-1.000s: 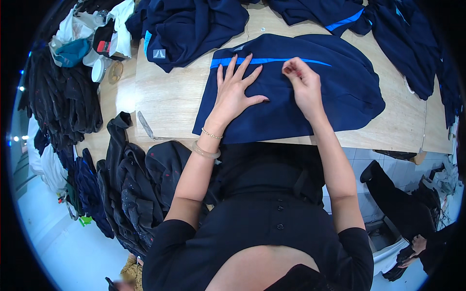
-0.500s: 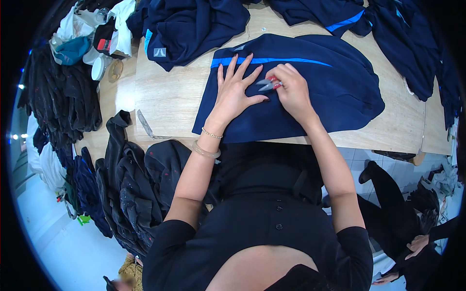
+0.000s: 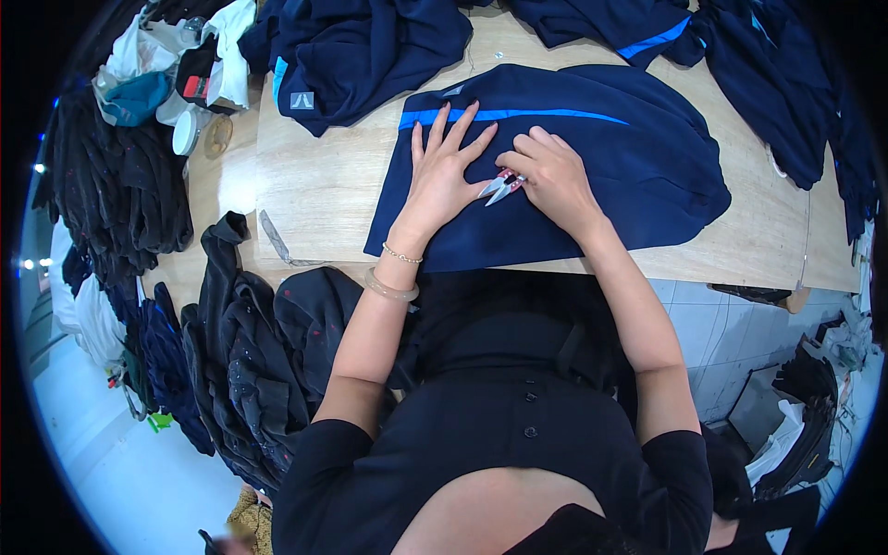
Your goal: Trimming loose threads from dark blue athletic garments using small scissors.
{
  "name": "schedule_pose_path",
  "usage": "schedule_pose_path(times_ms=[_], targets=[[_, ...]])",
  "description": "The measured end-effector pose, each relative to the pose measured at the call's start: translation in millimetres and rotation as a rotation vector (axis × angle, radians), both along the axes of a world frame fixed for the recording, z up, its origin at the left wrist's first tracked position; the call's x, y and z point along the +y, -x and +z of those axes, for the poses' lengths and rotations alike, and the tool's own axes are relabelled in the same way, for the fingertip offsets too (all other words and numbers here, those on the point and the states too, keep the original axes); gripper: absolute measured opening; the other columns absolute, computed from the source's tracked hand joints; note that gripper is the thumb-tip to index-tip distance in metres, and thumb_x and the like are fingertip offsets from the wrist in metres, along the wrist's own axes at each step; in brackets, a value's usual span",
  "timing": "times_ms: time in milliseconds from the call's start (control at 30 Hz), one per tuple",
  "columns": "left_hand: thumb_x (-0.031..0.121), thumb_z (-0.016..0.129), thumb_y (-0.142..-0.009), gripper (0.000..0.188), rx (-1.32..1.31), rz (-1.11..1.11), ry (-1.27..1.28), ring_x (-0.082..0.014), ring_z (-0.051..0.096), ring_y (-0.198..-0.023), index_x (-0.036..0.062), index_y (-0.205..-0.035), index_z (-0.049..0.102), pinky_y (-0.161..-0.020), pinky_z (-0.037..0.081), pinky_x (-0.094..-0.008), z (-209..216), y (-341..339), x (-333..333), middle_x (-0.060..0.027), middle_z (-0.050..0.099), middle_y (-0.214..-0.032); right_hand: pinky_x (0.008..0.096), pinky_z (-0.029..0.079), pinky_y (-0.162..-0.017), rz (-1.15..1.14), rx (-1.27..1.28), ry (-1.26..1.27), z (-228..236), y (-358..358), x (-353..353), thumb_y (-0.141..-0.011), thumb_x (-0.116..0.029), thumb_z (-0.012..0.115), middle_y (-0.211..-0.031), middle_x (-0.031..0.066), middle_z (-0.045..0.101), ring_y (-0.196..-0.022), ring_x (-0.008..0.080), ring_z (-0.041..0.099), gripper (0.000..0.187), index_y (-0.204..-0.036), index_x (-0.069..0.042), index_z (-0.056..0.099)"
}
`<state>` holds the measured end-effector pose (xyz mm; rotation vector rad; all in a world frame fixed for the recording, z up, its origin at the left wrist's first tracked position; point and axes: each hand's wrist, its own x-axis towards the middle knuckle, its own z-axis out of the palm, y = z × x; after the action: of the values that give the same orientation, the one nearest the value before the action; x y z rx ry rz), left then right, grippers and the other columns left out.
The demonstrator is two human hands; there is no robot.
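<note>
A navy garment piece [image 3: 638,185] with a bright blue stripe lies spread on the wooden table in front of me. My left hand [image 3: 444,171] rests flat on it, fingers spread, the fingertips by the stripe. In my right hand [image 3: 550,176] is a small pair of thread snips [image 3: 504,187] with red grips. Their two pointed blades stand apart and point toward my left thumb, just over the cloth. The fingers of my right hand are curled round the grips and partly hide them.
More navy garments [image 3: 370,55] lie along the far side of the wooden table [image 3: 314,185]. At the left are dark speckled garments [image 3: 120,185], a white round lid [image 3: 187,132] and a narrow grey strip [image 3: 275,238]. Part of another person [image 3: 768,527] shows at the lower right.
My right hand has turned the snips, so the blades now point down and left with a wider gap. My left hand has stayed put. The person at right has moved toward the lower edge.
</note>
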<state>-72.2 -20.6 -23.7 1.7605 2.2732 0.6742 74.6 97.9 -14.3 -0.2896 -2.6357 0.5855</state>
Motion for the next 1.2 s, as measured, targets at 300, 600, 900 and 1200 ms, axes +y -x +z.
schedule_pose_path(times_ms=[300,600,900,1200], targets=[[0.039,0.08,-0.065,0.071,-0.033,0.006,0.038,-0.0324,0.02,-0.142,0.0188,-0.13,0.059,-0.114,0.007,-0.0578,8.2,-0.2,-2.5,-0.0061,0.034,-0.15,0.0329,0.049,-0.075,-0.244,0.192,0.623,13.1,9.9,5.5,-0.077,0.011,0.055,-0.088,0.0143,0.059,-0.085,0.0254,0.061,0.016,-0.091,0.004,0.056],[0.012,0.076,-0.071,0.028,-0.091,0.061,-0.278,-0.0245,0.057,-0.091,0.0065,-0.097,0.067,-0.081,0.046,-0.0362,26.7,-23.1,-0.6,-0.0051,0.06,-0.102,0.0234,0.048,-0.078,-0.259,0.218,1.075,17.6,1.8,15.4,-0.089,-0.002,0.06,-0.082,0.0043,0.062,-0.083,0.0091,0.058,0.004,-0.092,0.001,0.059],[0.002,0.07,-0.077,0.016,-0.041,0.073,-0.409,-0.0234,0.064,-0.083,0.0027,-0.093,0.066,-0.073,0.052,-0.031,-1.1,-31.0,-2.1,-0.008,0.066,-0.093,0.0218,0.044,-0.079,-0.262,0.227,1.169,38.5,-1.3,12.9,-0.092,-0.012,0.061,-0.085,0.0007,0.056,-0.086,0.007,0.053,0.016,-0.103,-0.002,0.054],[-0.003,0.065,-0.077,0.01,-0.083,0.111,-0.428,-0.0238,0.064,-0.072,0.0003,-0.085,0.059,-0.066,0.052,-0.0307,1.3,-27.3,0.3,-0.0104,0.065,-0.084,0.0227,0.04,-0.073,-0.34,0.168,1.069,47.5,-18.9,19.2,-0.099,-0.026,0.048,-0.085,0.0018,0.054,-0.076,0.0093,0.046,0.025,-0.108,-0.003,0.052]])
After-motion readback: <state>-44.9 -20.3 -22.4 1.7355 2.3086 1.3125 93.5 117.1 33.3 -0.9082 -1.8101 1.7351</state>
